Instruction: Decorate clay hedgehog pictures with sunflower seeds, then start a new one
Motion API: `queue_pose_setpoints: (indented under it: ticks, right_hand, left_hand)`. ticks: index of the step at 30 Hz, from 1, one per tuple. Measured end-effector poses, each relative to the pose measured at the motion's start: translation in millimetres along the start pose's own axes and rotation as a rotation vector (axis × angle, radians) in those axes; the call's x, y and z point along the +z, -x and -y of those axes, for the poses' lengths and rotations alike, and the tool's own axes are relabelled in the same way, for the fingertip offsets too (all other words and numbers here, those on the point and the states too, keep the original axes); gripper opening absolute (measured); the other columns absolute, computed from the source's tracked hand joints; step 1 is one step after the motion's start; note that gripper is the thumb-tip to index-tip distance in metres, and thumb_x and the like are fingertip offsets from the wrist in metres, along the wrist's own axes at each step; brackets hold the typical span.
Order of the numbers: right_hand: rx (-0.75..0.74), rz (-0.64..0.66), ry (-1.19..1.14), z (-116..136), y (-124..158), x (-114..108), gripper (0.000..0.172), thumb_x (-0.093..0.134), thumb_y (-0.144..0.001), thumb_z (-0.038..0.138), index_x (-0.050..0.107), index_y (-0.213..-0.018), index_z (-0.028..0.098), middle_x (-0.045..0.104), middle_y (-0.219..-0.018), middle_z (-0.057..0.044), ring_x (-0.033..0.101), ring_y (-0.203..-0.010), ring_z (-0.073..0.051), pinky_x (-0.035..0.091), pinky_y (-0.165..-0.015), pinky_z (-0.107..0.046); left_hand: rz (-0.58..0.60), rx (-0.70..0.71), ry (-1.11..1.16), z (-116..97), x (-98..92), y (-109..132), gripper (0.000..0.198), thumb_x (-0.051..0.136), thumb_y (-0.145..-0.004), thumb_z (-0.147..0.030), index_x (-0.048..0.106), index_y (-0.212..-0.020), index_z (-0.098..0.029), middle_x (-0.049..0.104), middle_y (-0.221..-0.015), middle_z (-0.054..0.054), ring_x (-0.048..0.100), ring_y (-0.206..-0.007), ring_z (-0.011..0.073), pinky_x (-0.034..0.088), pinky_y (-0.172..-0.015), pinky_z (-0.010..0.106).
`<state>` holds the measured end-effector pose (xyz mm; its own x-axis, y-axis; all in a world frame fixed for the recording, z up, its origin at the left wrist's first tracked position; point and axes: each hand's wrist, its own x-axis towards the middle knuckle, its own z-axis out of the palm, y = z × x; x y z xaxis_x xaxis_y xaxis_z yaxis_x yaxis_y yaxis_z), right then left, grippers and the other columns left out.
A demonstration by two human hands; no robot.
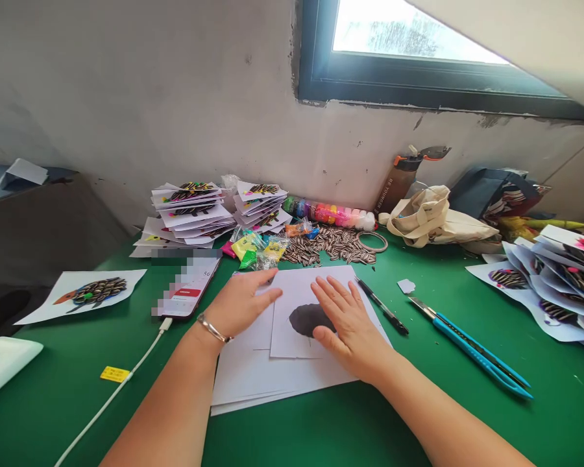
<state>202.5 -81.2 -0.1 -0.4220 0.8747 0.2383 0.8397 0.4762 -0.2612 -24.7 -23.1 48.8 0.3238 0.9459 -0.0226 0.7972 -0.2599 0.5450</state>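
Note:
My right hand lies with fingers spread over a small white sheet, partly covering a flat dark oval on it. A few thin drawn lines show below the oval. To the left, my left hand is over the edge of the papers, thumb and fingers apart, with nothing visible in its grasp. Its fingertips come near small bags of coloured clay. Larger white sheets lie stacked beneath the small one. A black pen rests at the papers' right edge.
Striped sunflower seeds are heaped behind the papers. A blue craft knife lies right, a charging phone left. Stacks of seed-decorated sheets stand at the back and right. Behind are clay tubs, a bottle and a cloth bag.

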Motion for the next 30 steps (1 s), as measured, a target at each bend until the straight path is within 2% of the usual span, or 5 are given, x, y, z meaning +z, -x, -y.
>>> queue_pose_setpoints:
  ticks: [3,5,10,16,30]
  right_hand:
    - [0.097,-0.015,-0.043,-11,-1,1,0.055,0.024,-0.093,0.049,0.029,-0.141,0.023,0.028,-0.147,-0.005,0.020,-0.136,-0.025,0.012,-0.109,-0.056]
    - [0.132,-0.016,-0.063,-15,-2,0,0.053,0.024,-0.093,0.048,0.035,-0.138,0.023,0.032,-0.145,-0.005,0.022,-0.135,-0.025,0.013,-0.109,-0.056]
    - [0.126,0.010,-0.107,-12,-3,-5,0.049,0.027,-0.093,0.048,0.043,-0.133,0.026,0.037,-0.142,-0.004,0.024,-0.134,-0.027,0.015,-0.108,-0.057]
    - [0.113,0.051,-0.118,-10,-5,-7,0.049,0.028,-0.092,0.049,0.044,-0.133,0.026,0.037,-0.142,-0.005,0.023,-0.134,-0.027,0.015,-0.108,-0.057]
    - [0.082,0.056,-0.135,-12,-7,-3,0.044,0.033,-0.092,0.045,0.048,-0.129,0.027,0.039,-0.141,-0.006,0.024,-0.134,-0.029,0.021,-0.106,-0.059]
  left_hand:
    - [-0.266,-0.125,-0.139,8,-7.7,-5,0.039,0.046,-0.084,-0.036,0.060,-0.117,-0.021,0.062,-0.120,0.003,0.055,-0.111,0.0209,0.039,-0.095,0.027]
    - [-0.318,-0.187,-0.242,17,-8.0,-10,0.039,0.043,-0.085,-0.030,0.060,-0.117,-0.017,0.063,-0.118,0.006,0.056,-0.109,0.0227,0.040,-0.093,0.029]
    - [-0.209,-0.244,-0.385,35,-2.5,-19,0.040,0.040,-0.084,-0.025,0.059,-0.118,-0.013,0.059,-0.122,0.011,0.054,-0.110,0.0269,0.041,-0.092,0.035]
    - [-0.122,-0.282,-0.407,38,1.8,-22,0.041,0.044,-0.082,-0.027,0.061,-0.116,-0.012,0.063,-0.116,0.013,0.058,-0.103,0.0310,0.044,-0.086,0.038]
    - [-0.115,-0.328,-0.344,42,-2.2,-24,0.044,0.050,-0.077,-0.024,0.060,-0.119,-0.014,0.064,-0.113,0.013,0.059,-0.103,0.0272,0.044,-0.085,0.032]
